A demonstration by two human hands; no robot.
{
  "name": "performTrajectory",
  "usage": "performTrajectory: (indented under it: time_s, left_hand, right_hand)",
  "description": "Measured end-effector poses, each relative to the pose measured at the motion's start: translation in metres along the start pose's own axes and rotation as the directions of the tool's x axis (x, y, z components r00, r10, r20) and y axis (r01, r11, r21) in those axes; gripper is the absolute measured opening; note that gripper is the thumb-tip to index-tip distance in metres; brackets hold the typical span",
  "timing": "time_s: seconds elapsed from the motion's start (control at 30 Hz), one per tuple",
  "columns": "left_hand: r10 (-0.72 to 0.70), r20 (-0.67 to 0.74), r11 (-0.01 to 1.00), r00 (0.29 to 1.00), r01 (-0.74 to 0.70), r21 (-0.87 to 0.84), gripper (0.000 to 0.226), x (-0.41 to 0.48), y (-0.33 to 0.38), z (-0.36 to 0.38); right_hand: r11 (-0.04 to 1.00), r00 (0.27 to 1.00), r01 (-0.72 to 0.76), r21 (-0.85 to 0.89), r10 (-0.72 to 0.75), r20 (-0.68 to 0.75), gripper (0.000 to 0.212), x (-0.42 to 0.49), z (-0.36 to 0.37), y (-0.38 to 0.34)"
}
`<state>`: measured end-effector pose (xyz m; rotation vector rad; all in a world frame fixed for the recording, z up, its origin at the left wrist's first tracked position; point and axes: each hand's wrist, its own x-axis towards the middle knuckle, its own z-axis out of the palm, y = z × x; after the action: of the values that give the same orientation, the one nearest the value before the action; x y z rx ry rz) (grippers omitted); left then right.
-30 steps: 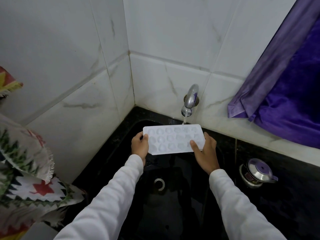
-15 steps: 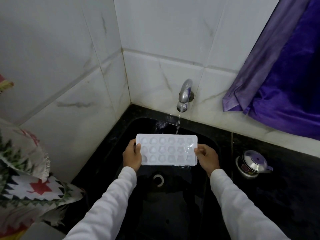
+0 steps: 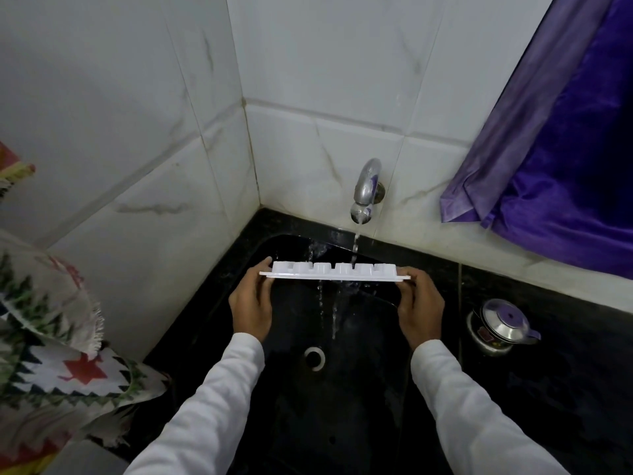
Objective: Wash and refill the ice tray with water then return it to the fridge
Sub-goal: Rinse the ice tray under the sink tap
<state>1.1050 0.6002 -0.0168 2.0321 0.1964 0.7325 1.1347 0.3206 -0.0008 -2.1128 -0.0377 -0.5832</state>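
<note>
The white ice tray [image 3: 334, 271] is held over the black sink [image 3: 260, 255], near the sink's back edge and directly under the wall tap [image 3: 365, 190]. It is seen nearly edge-on, with the undersides of its cube cells turned up and away from the camera and its flat rim toward the viewer. The tray's long axis runs left to right.

The left hand [image 3: 251, 305] grips the tray's left end, fingertips closed on the rim. The right hand [image 3: 418, 308] grips the right end in the same way. Both arms wear white long sleeves [image 3: 205, 416].

The tap is running. A thin stream of water [image 3: 355, 246] strikes the tray toward its right half, and trickles fall from the tray's lower edge into the basin. The white drain ring [image 3: 314, 358] lies on the sink floor, below the tray and between the two forearms.

On the black desk [image 3: 565, 389], just right of the sink, stands a small steel pot with a lid [image 3: 500, 325], well apart from the tray. A purple curtain [image 3: 565, 159] hangs at the right over the desk's back edge. A patterned cloth [image 3: 48, 337] hangs at the left. White marbled tiles [image 3: 120, 114] cover the walls meeting at the sink's back left corner.
</note>
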Motion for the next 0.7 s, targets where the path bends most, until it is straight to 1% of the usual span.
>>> performTrajectory:
  time_s: [0.07, 0.1, 0.2, 0.23, 0.3, 0.37, 0.4, 0.47, 0.5, 0.57, 0.6, 0.63, 0.7]
  left_hand:
    - [0.024, 0.006, 1.0, 1.0, -0.024, -0.005, 0.021, -0.001, 0.003, 0.0]
    - [0.012, 0.029, 1.0, 1.0, -0.012, -0.009, 0.02, -0.001, 0.003, 0.0]
    - [-0.038, 0.12, 0.999, 0.992, 0.034, 0.03, 0.017, -0.006, 0.0, 0.0]
    - [-0.041, 0.13, 0.999, 0.991, 0.037, 0.034, 0.017, -0.009, -0.001, -0.002]
    - [-0.043, 0.115, 0.999, 0.992, 0.042, 0.016, 0.018, -0.013, 0.001, -0.003]
    - [-0.046, 0.095, 0.999, 0.994, 0.045, 0.005, 0.018, -0.012, 0.002, -0.003]
    - [-0.053, 0.105, 0.999, 0.993, 0.052, 0.016, 0.016, -0.011, 0.001, -0.003]
    - [-0.07, 0.156, 0.996, 0.985, 0.062, 0.06, 0.012, -0.008, -0.001, -0.002]
    - [-0.071, 0.186, 0.996, 0.98, 0.059, 0.074, 0.011, -0.007, -0.002, -0.003]
    - [-0.037, 0.224, 0.996, 0.974, 0.017, 0.089, 0.011, -0.004, 0.001, -0.006]
    - [-0.019, 0.237, 0.994, 0.971, -0.006, 0.105, 0.013, -0.003, 0.003, -0.008]
    - [-0.013, 0.255, 0.992, 0.967, -0.019, 0.121, 0.017, -0.001, 0.004, -0.009]
    - [-0.024, 0.316, 0.997, 0.949, -0.002, 0.081, 0.024, 0.002, 0.005, -0.007]
  right_hand:
    - [0.999, 1.0, -0.022, 0.034, 0.022, -0.021, 0.019, -0.006, 0.0, 0.001]
    - [0.998, 0.999, -0.052, 0.042, 0.052, 0.0, 0.019, -0.009, 0.002, 0.003]
    - [0.989, 0.98, -0.15, 0.002, 0.149, 0.129, 0.019, -0.016, 0.007, 0.014]
    - [0.982, 0.972, -0.191, 0.005, 0.188, 0.144, 0.019, -0.019, 0.008, 0.016]
    - [0.967, 0.965, -0.249, 0.052, 0.243, 0.1, 0.02, -0.023, 0.007, 0.012]
    - [0.969, 0.971, -0.237, 0.067, 0.234, 0.056, 0.02, -0.024, 0.007, 0.012]
    - [0.974, 0.971, -0.226, 0.034, 0.222, 0.083, 0.019, -0.025, 0.009, 0.012]
    - [0.972, 0.958, -0.233, -0.033, 0.235, 0.164, 0.016, -0.027, 0.011, 0.015]
    - [0.967, 0.955, -0.25, -0.04, 0.254, 0.154, 0.015, -0.028, 0.011, 0.015]
    - [0.963, 0.962, -0.269, -0.023, 0.269, 0.051, 0.019, -0.031, 0.009, 0.015]
    - [0.959, 0.959, -0.282, -0.019, 0.283, 0.033, 0.022, -0.032, 0.008, 0.016]
    - [0.95, 0.95, -0.31, -0.025, 0.311, 0.042, 0.025, -0.034, 0.009, 0.017]
    - [0.923, 0.921, -0.384, -0.022, 0.385, 0.066, 0.027, -0.036, 0.012, 0.024]
